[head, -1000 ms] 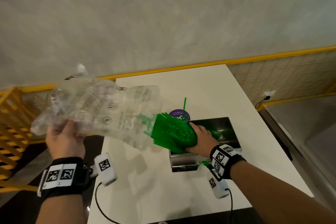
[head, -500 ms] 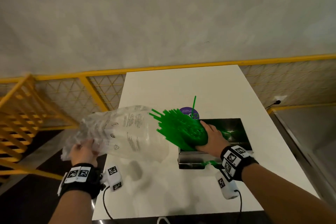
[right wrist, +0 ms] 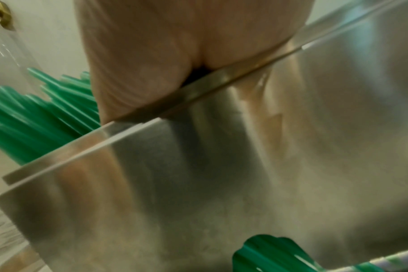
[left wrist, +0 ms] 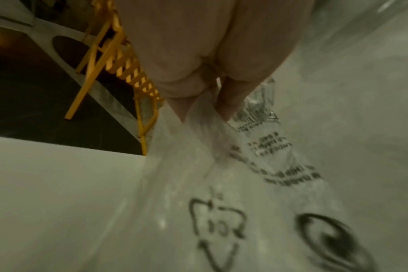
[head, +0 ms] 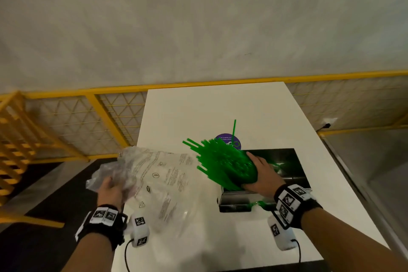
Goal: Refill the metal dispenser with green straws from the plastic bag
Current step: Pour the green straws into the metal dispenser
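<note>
My right hand (head: 260, 172) grips a thick bundle of green straws (head: 223, 163) over the open top of the metal dispenser (head: 276, 157) on the white table (head: 198, 108). The straw ends fan out to the left, clear of the bag. My left hand (head: 110, 190) holds the crumpled end of the clear printed plastic bag (head: 163, 183), which lies low over the table's left side. In the left wrist view my fingers (left wrist: 226, 103) pinch the bag (left wrist: 221, 220). The right wrist view shows the dispenser's steel wall (right wrist: 221, 165), with straws (right wrist: 35, 117) behind its rim.
A single green straw (head: 233, 130) stands up beside a purple round sticker (head: 225, 139) behind the dispenser. A green piece sticks out at the dispenser's front base (head: 258, 203). A yellow railing (head: 110, 93) runs behind the table, and a yellow chair (head: 15, 130) stands at the left.
My left hand has pulled the bag down and leftward off the straws; the bundle is now fully out of it. My right hand stays on the straws over the dispenser.
</note>
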